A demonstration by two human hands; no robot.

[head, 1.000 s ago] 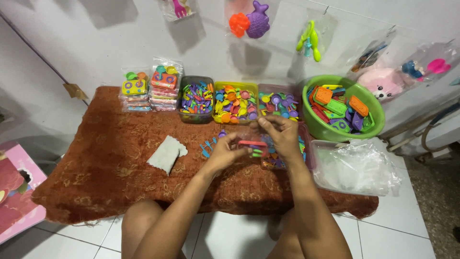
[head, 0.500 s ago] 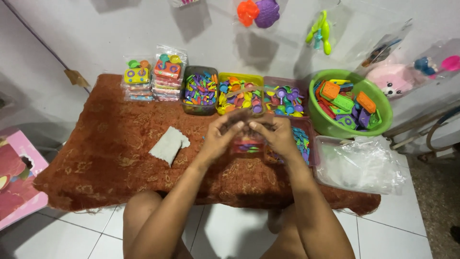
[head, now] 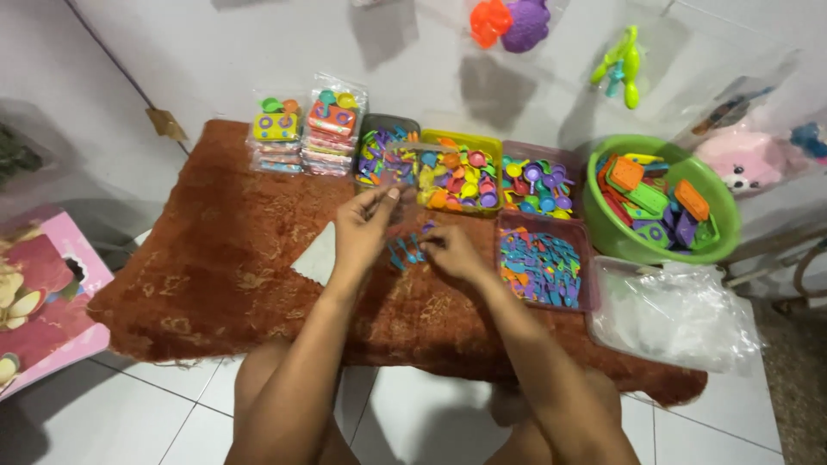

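My left hand is raised over the brown rug and pinches a small clear plastic bag between thumb and fingers. My right hand rests low on the rug just to the right, its fingers curled on a few small blue toy pieces. Both hands are in front of a row of trays of small colourful plastic toys: a dark tray, a yellow tray and a pink tray.
A fourth tray of blue and purple pieces sits right of my hands. A green basin of larger toys and a heap of clear bags lie at right. Packed toy sets stand back left; a pink box is on the floor.
My hands were together near the trays holding a small item. The left hand has since lifted with the clear bag, and the right has dropped to the pieces on the rug. The camera moved closer.
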